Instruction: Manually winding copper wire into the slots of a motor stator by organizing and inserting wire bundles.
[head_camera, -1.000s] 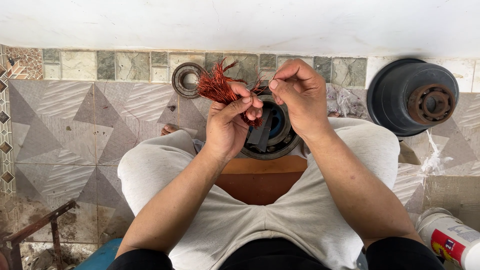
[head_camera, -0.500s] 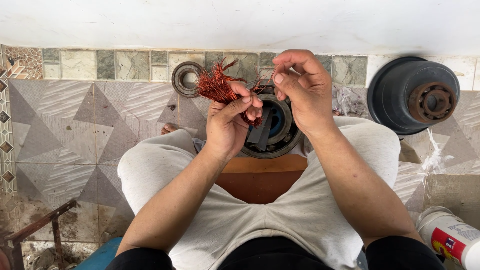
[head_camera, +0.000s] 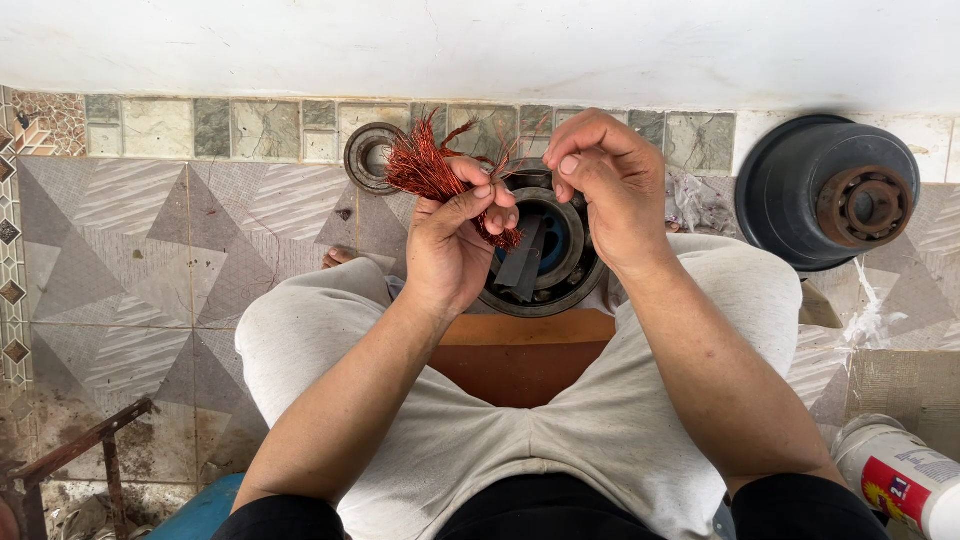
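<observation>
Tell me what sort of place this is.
Probably an informal motor-repair spot on a tiled floor: left hand holds copper winding wire, with a motor stator and a dark end cover nearby.

Wire bundle (head_camera: 425, 168): reddish copper strands, frayed and splayed at the upper end, clamped in the left grip (head_camera: 455, 240).
Loose strand: thin, hard to make out, pinched in the right grip (head_camera: 610, 175), just beside the left.

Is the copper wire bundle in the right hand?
No, the left hand grips the copper wire bundle, while the right hand pinches only a thin strand beside it.
</observation>
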